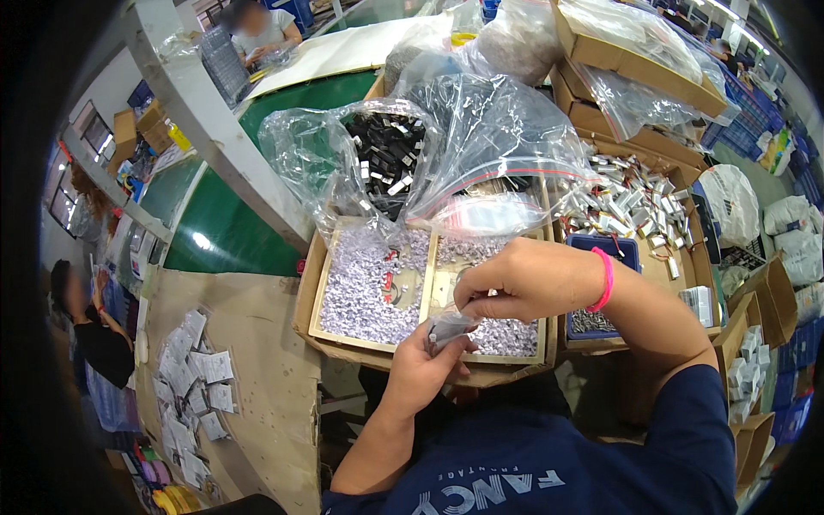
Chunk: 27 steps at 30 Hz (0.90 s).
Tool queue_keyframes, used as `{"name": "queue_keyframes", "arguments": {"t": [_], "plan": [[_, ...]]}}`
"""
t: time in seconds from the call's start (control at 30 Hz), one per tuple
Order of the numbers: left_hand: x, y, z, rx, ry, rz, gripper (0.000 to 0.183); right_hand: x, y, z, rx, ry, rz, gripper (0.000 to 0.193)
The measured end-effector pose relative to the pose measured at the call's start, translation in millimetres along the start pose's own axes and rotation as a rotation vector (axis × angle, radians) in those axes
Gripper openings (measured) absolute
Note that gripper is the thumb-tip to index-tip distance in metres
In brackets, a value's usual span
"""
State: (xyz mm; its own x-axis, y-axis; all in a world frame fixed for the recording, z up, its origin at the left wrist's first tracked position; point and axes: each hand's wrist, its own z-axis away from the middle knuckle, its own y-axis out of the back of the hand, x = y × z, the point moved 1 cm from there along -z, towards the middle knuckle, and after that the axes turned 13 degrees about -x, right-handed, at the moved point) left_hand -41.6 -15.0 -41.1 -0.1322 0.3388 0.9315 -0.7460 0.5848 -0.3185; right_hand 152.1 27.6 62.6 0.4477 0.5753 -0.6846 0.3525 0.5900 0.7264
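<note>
I'm watching through the head view, and I have the left hand [418, 367] gripping a small clear plastic bag [450, 326], held up just over the near edge of the divided wooden tray [427, 287]. The right hand [519, 279] is at the bag's mouth, thumb and fingers closed in a pinch; I can't tell whether they hold the film or a part. Something greyish shows through the bag, but I can't make out how much is inside.

By my reading this bag is partway done: it is in both hands and not yet laid aside. The heap of white-faced packets [196, 369] on the counter [266, 360] to my left looks like the finished share, though I can't confirm that.

Plenty appears left. Both tray compartments hold small white pieces [365, 287], with bare patches of the base showing. Behind them, black connectors [386, 154] fill an open plastic bag [296, 142], and silver wired packs [631, 197] lie loose in the cardboard box [663, 287] on my right.
</note>
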Motion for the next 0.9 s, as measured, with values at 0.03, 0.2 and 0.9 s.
{"name": "queue_keyframes", "arguments": {"t": [0.03, 0.2, 0.9], "plan": [[0, -1, 0, -0.012, 0.0, 0.006, 0.025, -3, 2, 1, -0.05, -0.026, 0.045, 0.013], [-2, -4, -3, -0.059, -0.018, 0.063, 0.026, -18, 10, 2, -0.131, -0.061, 0.244, 0.021], [7, -8, 2, -0.132, 0.035, 0.178, 0.032, 25, 43, -54, 0.381, 0.067, 0.366, 0.012]]}}
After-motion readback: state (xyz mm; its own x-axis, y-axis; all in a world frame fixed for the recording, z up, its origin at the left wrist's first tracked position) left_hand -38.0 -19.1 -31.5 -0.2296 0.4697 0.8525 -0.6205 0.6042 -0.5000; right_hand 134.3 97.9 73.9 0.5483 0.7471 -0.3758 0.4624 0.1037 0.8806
